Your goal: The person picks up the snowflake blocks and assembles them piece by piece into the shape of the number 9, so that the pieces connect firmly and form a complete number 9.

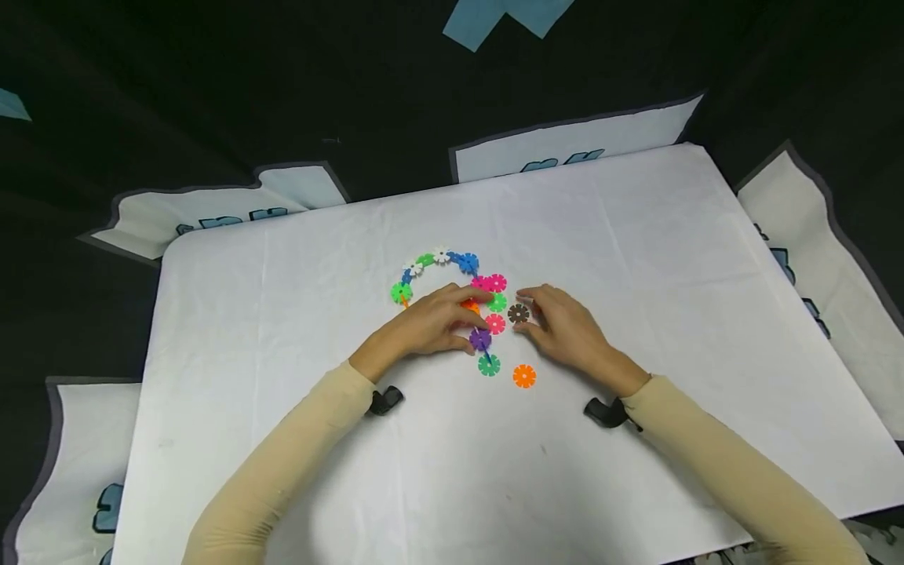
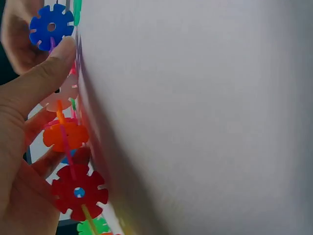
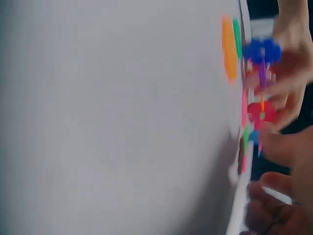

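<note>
My left hand (image 1: 445, 320) holds a chain of slotted plastic discs, its thumb at the end with the blue-violet disc (image 2: 51, 27). Farther along the chain come a pale pink disc (image 2: 66, 93), an orange disc (image 2: 68, 135) and a red disc (image 2: 79, 192), with fingers behind them. Part of the chain is hidden under this hand in the head view. My right hand (image 1: 565, 329) reaches in from the right, thumb and fingers spread on either side of a brown disc (image 1: 519, 313) that lies flat on the table; nothing is in its grasp.
The chain's far side curves away past a light green disc (image 1: 401, 292), white discs (image 1: 441, 255) and a blue disc (image 1: 468, 263). Near the hands lie a green disc (image 1: 497, 303), pink discs (image 1: 496, 324), a teal disc (image 1: 489, 366) and an orange disc (image 1: 524, 377) on the white table (image 1: 636, 235).
</note>
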The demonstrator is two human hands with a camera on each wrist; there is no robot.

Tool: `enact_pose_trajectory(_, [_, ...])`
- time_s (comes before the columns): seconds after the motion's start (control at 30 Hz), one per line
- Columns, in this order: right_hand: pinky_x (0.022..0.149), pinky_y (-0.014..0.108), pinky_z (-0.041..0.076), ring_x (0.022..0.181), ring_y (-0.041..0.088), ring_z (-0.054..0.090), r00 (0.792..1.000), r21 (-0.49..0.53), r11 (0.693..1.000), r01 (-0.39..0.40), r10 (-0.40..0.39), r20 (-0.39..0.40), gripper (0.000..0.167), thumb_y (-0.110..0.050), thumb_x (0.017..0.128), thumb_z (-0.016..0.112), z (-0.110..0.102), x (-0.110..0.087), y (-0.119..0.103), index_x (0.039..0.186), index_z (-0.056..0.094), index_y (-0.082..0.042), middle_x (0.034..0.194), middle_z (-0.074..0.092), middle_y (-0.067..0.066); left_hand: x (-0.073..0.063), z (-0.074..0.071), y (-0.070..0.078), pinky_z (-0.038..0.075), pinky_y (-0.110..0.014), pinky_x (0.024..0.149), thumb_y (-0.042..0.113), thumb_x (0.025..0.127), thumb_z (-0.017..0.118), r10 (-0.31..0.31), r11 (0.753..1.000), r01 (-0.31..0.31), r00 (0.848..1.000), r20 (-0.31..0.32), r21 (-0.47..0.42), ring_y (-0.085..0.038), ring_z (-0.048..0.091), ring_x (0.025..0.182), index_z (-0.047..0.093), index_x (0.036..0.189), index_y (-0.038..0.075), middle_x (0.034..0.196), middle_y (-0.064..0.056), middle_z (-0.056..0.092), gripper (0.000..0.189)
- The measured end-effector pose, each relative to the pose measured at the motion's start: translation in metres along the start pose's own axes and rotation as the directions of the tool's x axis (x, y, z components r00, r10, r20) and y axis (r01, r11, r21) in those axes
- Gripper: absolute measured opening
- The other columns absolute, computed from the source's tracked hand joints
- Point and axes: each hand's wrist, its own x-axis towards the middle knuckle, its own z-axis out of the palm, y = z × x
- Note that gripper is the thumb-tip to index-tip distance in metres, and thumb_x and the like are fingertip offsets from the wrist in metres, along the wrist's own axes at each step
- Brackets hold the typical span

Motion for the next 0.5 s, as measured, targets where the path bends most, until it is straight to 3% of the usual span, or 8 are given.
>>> enact_pose_trajectory(0.1, [0.062, 0.029, 0.038, 0.072, 0.017, 0.046, 0.998, -0.084, 0.996, -0.011, 0.016, 0.06, 0.051, -0.028, 0.083, 0.079, -0.002, 0.007, 0.012, 0.126, 0.062, -0.006, 0.086, 0.054, 0.005, -0.002, -0.001, 0.001, 0.034, -0.046, 0.111, 0.038, 0.075, 0.084, -0.006, 0.999, 0.007, 1.0, -0.014, 0.042, -0.027, 0.041, 0.135, 0.07, 0.122, 0.024, 0.15, -0.002, 0.046, 0.051])
enact_pose_trajectory(0.2, [0.063, 0.03, 0.04, 0.071, 0.019, 0.048, 0.995, -0.078, 0.997, -0.019, 0.026, 0.099, 0.042, -0.027, 0.084, 0.078, -0.001, 0.008, 0.015, 0.118, 0.065, -0.006, 0.087, 0.054, 0.005, -0.005, 0.0, 0.002, 0.028, -0.051, 0.11, 0.041, 0.075, 0.083, -0.005, 0.998, 0.007, 1.0, -0.024, 0.066, -0.032, 0.033, 0.142, 0.066, 0.129, 0.028, 0.153, -0.002, 0.043, 0.058])
enact_pose_trajectory(0.37, [0.061, 0.03, 0.04, 0.069, 0.018, 0.048, 0.994, -0.054, 0.997, -0.054, 0.059, 0.091, 0.034, -0.027, 0.085, 0.078, -0.001, 0.007, 0.013, 0.106, 0.065, -0.005, 0.086, 0.054, 0.005, -0.008, 0.003, 0.006, 0.02, -0.055, 0.106, 0.042, 0.079, 0.08, 0.007, 0.997, -0.002, 0.998, -0.063, 0.077, -0.04, 0.019, 0.148, 0.067, 0.127, 0.03, 0.155, -0.005, 0.039, 0.051])
enact_pose_trajectory(0.5, [0.06, 0.028, 0.041, 0.067, 0.015, 0.048, 0.996, -0.023, 0.998, -0.065, 0.066, 0.057, 0.035, -0.027, 0.083, 0.079, -0.002, 0.0, 0.008, 0.104, 0.064, -0.003, 0.087, 0.059, 0.006, -0.006, 0.005, 0.008, 0.019, -0.055, 0.107, 0.036, 0.081, 0.079, 0.028, 0.998, -0.022, 0.994, -0.109, 0.057, -0.038, 0.019, 0.149, 0.071, 0.12, 0.028, 0.152, -0.004, 0.043, 0.04])
